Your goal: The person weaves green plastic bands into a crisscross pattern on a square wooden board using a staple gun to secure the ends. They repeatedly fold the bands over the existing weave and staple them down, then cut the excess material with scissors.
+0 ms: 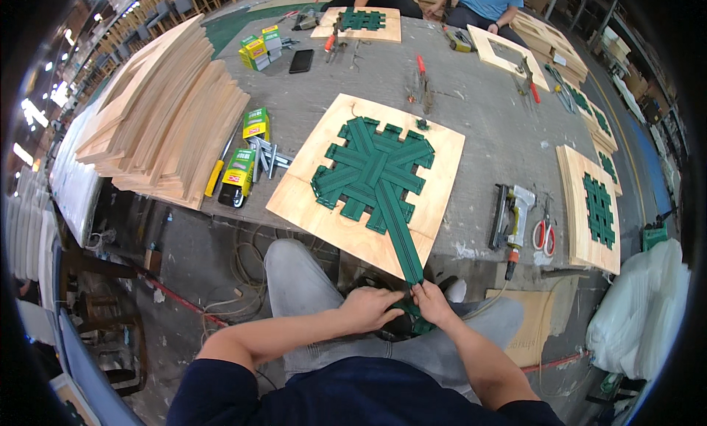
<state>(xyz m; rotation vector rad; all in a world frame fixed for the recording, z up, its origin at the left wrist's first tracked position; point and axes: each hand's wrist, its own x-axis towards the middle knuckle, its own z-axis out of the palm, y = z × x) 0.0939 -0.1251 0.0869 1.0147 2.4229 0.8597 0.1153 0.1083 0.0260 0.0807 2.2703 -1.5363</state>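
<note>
A square plywood panel (298,192) lies in front of me at the table's near edge. Woven across its middle are dark green webbing straps (374,164), their short ends folded around the opening. One long webbing strap (401,238) runs from the weave over the near edge toward my lap. My right hand (433,302) is closed on that strap just below the panel. Beside it, my left hand (370,310) reaches across with its fingers around a lower, loose part of the strap, partly hidden. The staple gun (521,216) lies on its side right of the panel, touched by neither hand.
Red-handled scissors (544,236) lie beside the staple gun. Stacked wooden frames (177,120) and staple boxes (239,168) stand left. A finished webbed panel (578,209) tops a pile at right. Two people in blue work across the table. A hose trails below.
</note>
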